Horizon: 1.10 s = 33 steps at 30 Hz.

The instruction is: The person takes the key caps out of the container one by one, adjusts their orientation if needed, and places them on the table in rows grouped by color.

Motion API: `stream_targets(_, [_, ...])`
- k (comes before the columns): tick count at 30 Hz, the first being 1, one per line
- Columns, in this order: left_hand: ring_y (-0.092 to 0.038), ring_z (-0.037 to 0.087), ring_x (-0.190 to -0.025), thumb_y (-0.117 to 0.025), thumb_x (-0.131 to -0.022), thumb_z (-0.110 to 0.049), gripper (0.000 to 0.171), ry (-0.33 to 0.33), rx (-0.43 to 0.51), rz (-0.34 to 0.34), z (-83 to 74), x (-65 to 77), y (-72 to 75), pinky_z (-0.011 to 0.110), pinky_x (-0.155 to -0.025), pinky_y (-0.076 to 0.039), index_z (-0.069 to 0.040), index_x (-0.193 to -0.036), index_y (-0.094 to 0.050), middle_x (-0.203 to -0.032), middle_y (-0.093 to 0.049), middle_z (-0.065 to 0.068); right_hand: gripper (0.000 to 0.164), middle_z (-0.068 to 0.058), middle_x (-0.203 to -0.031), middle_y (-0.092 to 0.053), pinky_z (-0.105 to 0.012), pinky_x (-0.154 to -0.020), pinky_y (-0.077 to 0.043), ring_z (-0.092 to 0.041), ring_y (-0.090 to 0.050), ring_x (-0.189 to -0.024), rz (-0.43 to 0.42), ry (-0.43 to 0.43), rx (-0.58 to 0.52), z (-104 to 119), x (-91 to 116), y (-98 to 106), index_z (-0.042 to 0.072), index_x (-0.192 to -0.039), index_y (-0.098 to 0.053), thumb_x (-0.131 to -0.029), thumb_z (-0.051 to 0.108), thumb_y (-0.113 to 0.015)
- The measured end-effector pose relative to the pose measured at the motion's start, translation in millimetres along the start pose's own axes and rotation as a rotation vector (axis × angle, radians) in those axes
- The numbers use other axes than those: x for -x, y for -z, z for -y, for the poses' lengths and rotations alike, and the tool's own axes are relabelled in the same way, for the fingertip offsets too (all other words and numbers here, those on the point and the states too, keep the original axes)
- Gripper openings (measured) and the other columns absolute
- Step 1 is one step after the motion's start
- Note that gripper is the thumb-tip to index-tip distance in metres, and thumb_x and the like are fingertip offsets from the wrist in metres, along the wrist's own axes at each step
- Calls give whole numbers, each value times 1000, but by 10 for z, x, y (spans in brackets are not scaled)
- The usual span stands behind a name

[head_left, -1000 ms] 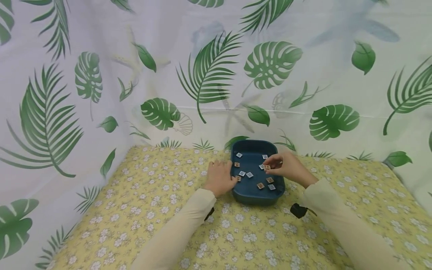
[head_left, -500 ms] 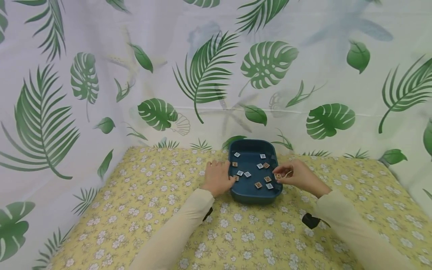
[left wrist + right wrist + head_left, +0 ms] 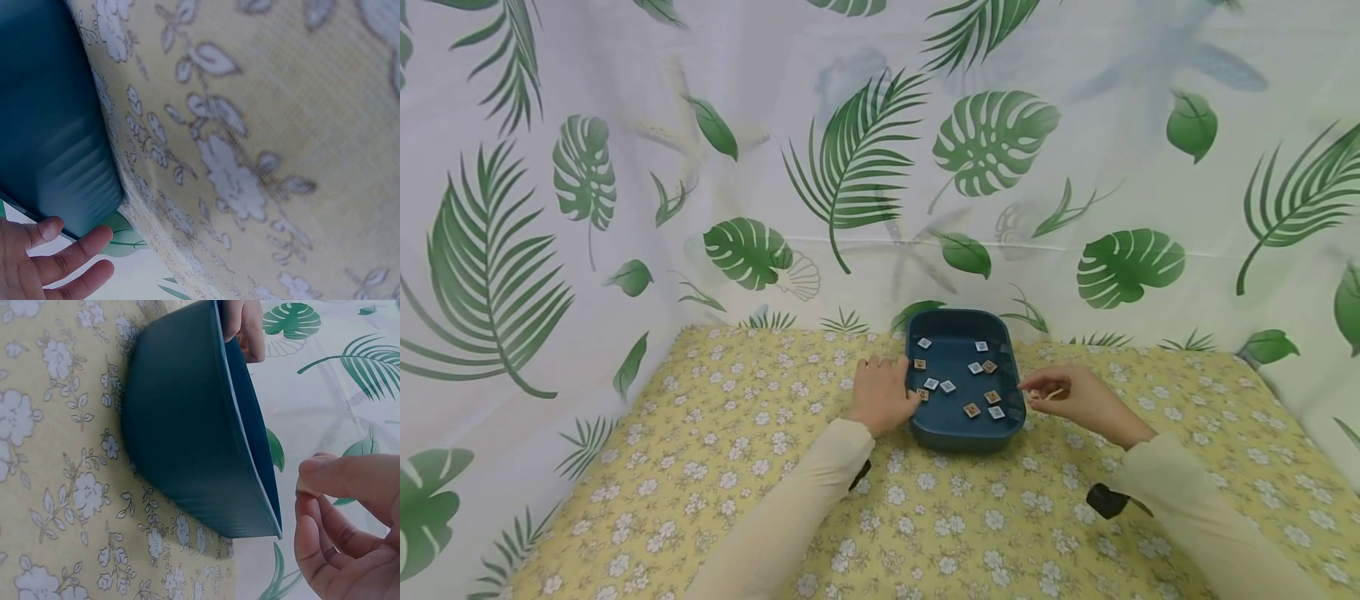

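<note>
One tile just made it out over the side
Half a second ago the right hand (image 3: 1090, 407) was over the right rim of the dark blue, rounded-rectangle tub (image 3: 967, 444); now it's just beside that rim, thumb and fingers pinching a small flat square tile (image 3: 304, 488). Its orange face showed then, but it's mostly hidden now. I'd call that one lifted out, not yet put down, with small square white tiles (image 3: 947, 387) and orange tiles (image 3: 972, 410) left scattered inside. Left hand (image 3: 882, 396) rests at the left rim, fingers loosely spread, probably steadying things.
</note>
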<state>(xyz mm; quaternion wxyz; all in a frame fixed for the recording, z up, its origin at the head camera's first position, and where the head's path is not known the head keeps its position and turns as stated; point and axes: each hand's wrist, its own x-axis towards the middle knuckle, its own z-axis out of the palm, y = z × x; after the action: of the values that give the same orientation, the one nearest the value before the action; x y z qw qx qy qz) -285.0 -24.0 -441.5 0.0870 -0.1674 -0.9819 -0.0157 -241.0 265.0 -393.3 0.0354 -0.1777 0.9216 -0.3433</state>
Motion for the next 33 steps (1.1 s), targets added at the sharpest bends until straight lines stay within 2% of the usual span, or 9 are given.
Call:
stream_targets(7, [-56, 28, -100, -47, -90, -39, 37, -1, 0, 4, 0, -5, -15, 43, -91, -40, -13, -116, -52, -103, -63, 10, 28, -19, -116, -62, -35, -77, -54, -26, -63, -97, -2, -56, -57, -40, 50, 17, 3, -115, -63, -88, 11, -63])
stream_targets(13, [-55, 28, -100, -48, -90, -40, 38, 1, 3, 10, 4, -11, -21, 43, -91, -40, -13, -116, -52, -103, -63, 10, 29, -21, -117, -61, -35, -78, -55, -30, -64, -101, -12, -86, -112, -79, 75, 24, 1, -114, -61, -88, 14, -64])
stream_targets(16, [-55, 28, -99, -48, -90, -40, 37, 1, 6, 5, 5, -6, -16, 43, -91, -40, -13, -115, -52, -103, -63, 10, 31, -23, -118, -60, -33, -78, -55, -26, -65, -100, -14, -99, -137, -96, 87, 30, 0, -114, -61, -88, 16, -64])
stream_targets(23, [-56, 28, -98, -48, -90, -39, 36, -5, 12, -11, 11, -5, -31, 43, -90, -40, -13, -114, -52, -101, -62, 10, 31, -23, -119, -60, -29, -76, -55, -1, -63, -89, 7, -119, -193, -137, 136, 52, 0, -113, -60, -88, 18, -65])
stream_targets(26, [-56, 28, -99, -48, -90, -40, 37, -2, 11, -5, 9, -9, -39, 43, -91, -41, -13, -115, -52, -102, -63, 10, 31, -23, -119, -58, -28, -75, -54, 1, -62, -88, 12, -107, -207, -159, 156, 55, 0, -110, -60, -87, 19, -66])
stream_targets(33, [-56, 29, -101, -49, -91, -44, 43, 12, 22, 3, 5, -26, -61, 44, -93, -40, -13, -120, -52, -106, -64, 10, 26, -25, -120, -59, -31, -74, -54, -3, -63, -85, 40, -84, -264, -227, 197, 63, -1, -106, -59, -87, 16, -65])
